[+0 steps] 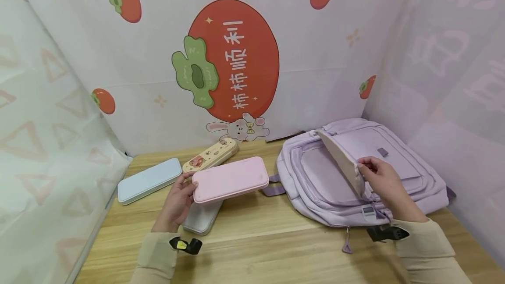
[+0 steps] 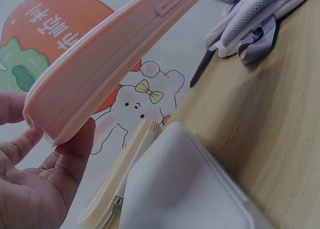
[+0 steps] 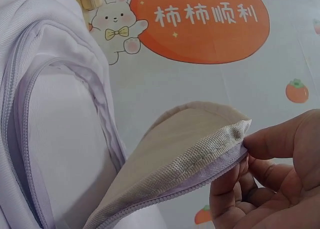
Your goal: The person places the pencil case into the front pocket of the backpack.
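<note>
My left hand [image 1: 179, 200] pinches one short end of a pink pencil case [image 1: 230, 180], raised above the table. In the left wrist view the thumb and fingers close on the corner of that pink case [image 2: 100, 69]. At the right lies a lilac backpack [image 1: 315, 179], its front pocket unzipped. Its pocket flap [image 1: 341, 161] is lifted by my right hand [image 1: 380, 179], thumb and fingertips pinching the edge. The right wrist view shows the beige lining of the flap [image 3: 185, 144] and the zipper teeth along its edge.
Below the pink case is a grey-white case [image 1: 203, 218], partly hidden. A light blue case [image 1: 150, 181] lies at the left, and a cream patterned case [image 1: 211, 154] behind. Printed curtains [image 1: 315, 78] enclose the wooden table [image 1: 252, 253]. A purple zipper pull [image 1: 346, 246] hangs from the bag.
</note>
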`<move>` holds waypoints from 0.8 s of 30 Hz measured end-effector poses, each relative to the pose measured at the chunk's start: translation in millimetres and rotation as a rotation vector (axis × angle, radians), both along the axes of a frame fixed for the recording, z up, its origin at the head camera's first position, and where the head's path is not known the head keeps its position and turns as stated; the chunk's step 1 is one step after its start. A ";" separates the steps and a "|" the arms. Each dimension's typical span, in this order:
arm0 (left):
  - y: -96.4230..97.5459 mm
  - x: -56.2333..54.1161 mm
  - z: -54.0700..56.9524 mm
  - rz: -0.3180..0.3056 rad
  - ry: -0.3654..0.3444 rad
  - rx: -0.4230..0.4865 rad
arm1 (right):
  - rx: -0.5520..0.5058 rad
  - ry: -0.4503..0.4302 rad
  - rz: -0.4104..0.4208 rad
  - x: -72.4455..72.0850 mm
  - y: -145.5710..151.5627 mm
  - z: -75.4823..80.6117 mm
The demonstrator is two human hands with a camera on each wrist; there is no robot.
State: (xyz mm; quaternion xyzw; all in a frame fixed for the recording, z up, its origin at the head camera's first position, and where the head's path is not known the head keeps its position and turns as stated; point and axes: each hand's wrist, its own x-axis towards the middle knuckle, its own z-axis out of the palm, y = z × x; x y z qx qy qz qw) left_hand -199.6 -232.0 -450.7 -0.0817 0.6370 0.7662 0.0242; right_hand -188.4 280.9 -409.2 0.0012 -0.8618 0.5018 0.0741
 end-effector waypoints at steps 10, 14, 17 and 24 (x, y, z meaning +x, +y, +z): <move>7.2 -1.9 1.5 -0.005 -0.016 -0.027 | -0.012 0.015 -0.017 0.2 8.6 0.2; 13.0 -4.6 0.8 -0.011 -0.013 0.001 | -0.007 0.018 -0.020 -0.1 12.7 -0.6; 18.8 -6.8 0.3 -0.023 -0.004 0.014 | -0.010 0.019 -0.024 -0.4 14.9 -0.5; 31.8 -8.0 -1.4 -0.028 0.039 0.024 | -0.008 0.032 -0.032 0.3 18.0 0.1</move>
